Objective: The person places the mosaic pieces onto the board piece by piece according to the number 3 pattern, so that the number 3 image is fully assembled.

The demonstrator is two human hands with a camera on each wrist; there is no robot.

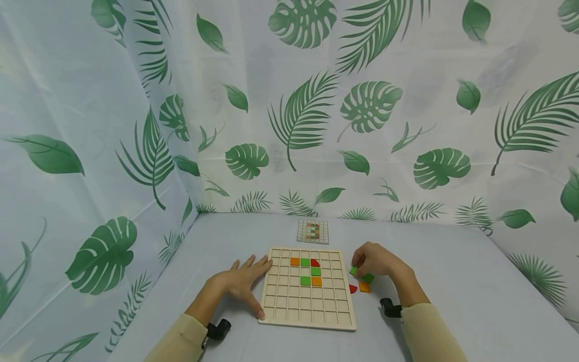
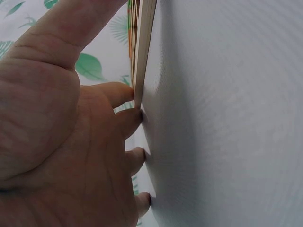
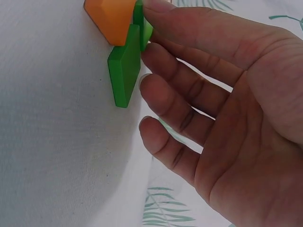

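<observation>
A wooden grid board (image 1: pixel 307 304) lies on the table, bearing several orange, green and red tiles. My left hand (image 1: pixel 242 281) is spread along its left side, thumb at the near left corner and fingertips by the edge; the left wrist view shows the palm (image 2: pixel 71 142). Just right of the board, my right hand (image 1: pixel 377 259) pinches a small green tile (image 1: pixel 353 270) between thumb and finger. Close to those fingers lie another green tile (image 3: pixel 124 71), an orange tile (image 1: pixel 364 287) and a red quarter-round tile (image 1: pixel 353 289). The right hand's other fingers (image 3: pixel 161 94) are loosely bent.
Behind the board lies a small pattern card (image 1: pixel 313 231) printed with a grid and coloured shapes. The white table (image 1: pixel 452 271) meets a leaf-printed cloth (image 1: pixel 307 125) at the back and left. A black wrist camera (image 1: pixel 391 307) sits by the right sleeve.
</observation>
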